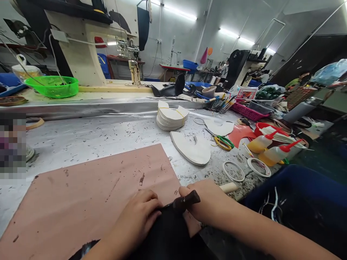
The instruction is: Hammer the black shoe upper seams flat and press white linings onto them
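Note:
Near the bottom middle, my left hand has its fingers pinched on the upper edge of a black leather-like piece. My right hand is wrapped round a hammer; its dark head lies over the edge of the black piece, close to my left fingertips. The pale wooden handle pokes out beyond my right hand. Beneath both hands is a pinkish-brown sheet with dark scuffs. The lower part of the black piece runs out of the picture.
White cut-out pieces and a banded stack stand ahead. Scissors, tape rolls and red-tipped bottles are at the right, above a dark blue bin. A sewing machine and green basket stand behind.

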The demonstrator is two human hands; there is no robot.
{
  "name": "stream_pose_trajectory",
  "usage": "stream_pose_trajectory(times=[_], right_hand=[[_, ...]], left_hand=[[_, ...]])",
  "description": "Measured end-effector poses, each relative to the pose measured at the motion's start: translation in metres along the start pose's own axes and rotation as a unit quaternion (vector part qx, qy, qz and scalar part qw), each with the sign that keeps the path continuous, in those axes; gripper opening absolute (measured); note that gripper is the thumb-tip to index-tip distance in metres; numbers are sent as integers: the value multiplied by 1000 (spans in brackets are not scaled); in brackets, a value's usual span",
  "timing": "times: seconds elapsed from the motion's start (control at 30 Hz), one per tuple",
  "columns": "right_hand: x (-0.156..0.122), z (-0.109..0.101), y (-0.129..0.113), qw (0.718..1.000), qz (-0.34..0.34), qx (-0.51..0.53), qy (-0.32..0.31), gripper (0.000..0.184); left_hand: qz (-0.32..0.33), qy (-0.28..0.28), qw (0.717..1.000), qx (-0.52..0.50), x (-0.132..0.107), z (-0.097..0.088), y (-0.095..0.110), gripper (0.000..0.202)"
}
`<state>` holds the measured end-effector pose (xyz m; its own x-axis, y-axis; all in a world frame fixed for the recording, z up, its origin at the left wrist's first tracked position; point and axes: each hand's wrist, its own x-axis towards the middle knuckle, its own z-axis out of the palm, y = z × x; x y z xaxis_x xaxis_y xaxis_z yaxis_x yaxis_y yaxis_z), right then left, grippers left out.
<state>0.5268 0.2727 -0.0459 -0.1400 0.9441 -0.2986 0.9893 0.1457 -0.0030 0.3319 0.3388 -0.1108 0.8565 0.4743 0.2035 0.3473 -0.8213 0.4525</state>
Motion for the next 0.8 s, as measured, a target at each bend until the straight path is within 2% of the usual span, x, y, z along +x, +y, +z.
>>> stream_pose_trajectory(times=[0.13, 0.3, 0.43, 0.57, 0.7, 0.8], right_hand=[[-4, 2, 3, 1000, 3, 22, 2, 12], [-5, -1, 5, 997, 48, 53, 29, 13], [2, -5, 3, 998, 52, 24, -13, 14], [9, -13, 0, 997, 63, 36, 0, 16], [13, -19, -4, 997, 35, 32, -55, 17], [15, -18, -4, 998, 43, 43, -19, 18]], left_hand=[[1, 36, 998, -50, -3, 0, -1, 20], [80, 125, 988, 47, -8, 7, 4, 25], [132, 109, 980, 99, -9, 7, 6, 26], [162, 94, 975, 118, -8, 4, 8, 26], [176, 83, 973, 126, -8, 1, 10, 26], [180, 81, 973, 119, -8, 0, 12, 27]])
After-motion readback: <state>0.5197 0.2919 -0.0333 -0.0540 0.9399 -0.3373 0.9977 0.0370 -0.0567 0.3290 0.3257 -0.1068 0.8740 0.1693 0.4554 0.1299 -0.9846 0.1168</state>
